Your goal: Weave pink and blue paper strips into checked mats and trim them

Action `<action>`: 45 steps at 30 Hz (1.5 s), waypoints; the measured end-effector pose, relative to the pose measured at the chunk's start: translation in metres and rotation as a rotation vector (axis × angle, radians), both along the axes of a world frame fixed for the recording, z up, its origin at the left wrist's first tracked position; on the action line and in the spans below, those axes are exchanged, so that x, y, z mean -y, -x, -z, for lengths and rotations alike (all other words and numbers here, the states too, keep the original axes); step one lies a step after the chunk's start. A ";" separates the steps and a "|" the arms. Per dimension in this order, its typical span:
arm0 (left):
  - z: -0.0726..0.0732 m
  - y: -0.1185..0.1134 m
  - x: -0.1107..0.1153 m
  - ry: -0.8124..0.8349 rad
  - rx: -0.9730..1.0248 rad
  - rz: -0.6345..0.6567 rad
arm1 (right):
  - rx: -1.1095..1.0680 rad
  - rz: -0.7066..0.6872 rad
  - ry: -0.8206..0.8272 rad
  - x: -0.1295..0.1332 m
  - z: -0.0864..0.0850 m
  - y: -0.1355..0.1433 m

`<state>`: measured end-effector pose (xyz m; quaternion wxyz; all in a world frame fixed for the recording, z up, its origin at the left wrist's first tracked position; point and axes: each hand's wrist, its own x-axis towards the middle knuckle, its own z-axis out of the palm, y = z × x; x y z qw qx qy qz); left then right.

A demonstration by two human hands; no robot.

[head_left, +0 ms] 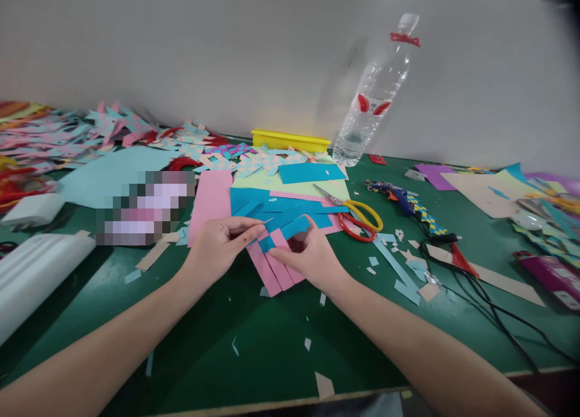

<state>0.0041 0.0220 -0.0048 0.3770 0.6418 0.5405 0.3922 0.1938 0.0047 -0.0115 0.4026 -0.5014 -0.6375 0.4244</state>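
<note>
Between my hands is a piece of woven paper strips (275,266), pink crossed with blue. My left hand (216,243) pinches its upper left side between thumb and fingertips. On the other side, my right hand (315,251) grips the weave and a blue strip, thumb in front and fingers behind. The pink ends hang toward me over the green table. Just beyond lie blue paper sheets and strips (251,200) and a pink sheet (211,196). Scissors with yellow and red handles (362,220) rest to the right of my right hand, blades pointing away.
A clear plastic bottle (374,96) stands by the grey wall. At right are a glue gun (399,197) with a black cord and a purple box (550,278). A blurred-out flat object (147,208) and a white roll (40,278) lie left. Paper scraps litter the green table (272,356).
</note>
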 end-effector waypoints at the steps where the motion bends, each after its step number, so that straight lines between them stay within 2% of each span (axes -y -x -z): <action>1: 0.000 -0.001 0.000 0.006 0.006 0.003 | -0.022 0.014 0.017 0.002 0.001 0.001; 6: 0.001 -0.001 0.002 0.022 0.036 0.012 | -0.117 0.076 0.088 0.005 0.003 0.005; 17: -0.001 -0.001 0.004 0.012 0.032 0.028 | -0.047 0.122 0.087 0.004 0.001 0.005; 26: 0.004 -0.001 0.003 0.004 0.013 0.069 | -0.106 0.153 0.169 0.004 0.001 0.006; 35: 0.005 0.000 0.001 -0.010 -0.009 0.004 | -0.167 0.150 0.192 0.004 -0.002 0.004; 41: 0.006 0.000 -0.002 0.021 0.025 -0.075 | -0.342 0.133 0.232 0.003 0.005 0.002; 45: 0.008 0.001 -0.003 0.024 0.033 -0.060 | -0.363 0.127 0.253 0.001 0.006 0.002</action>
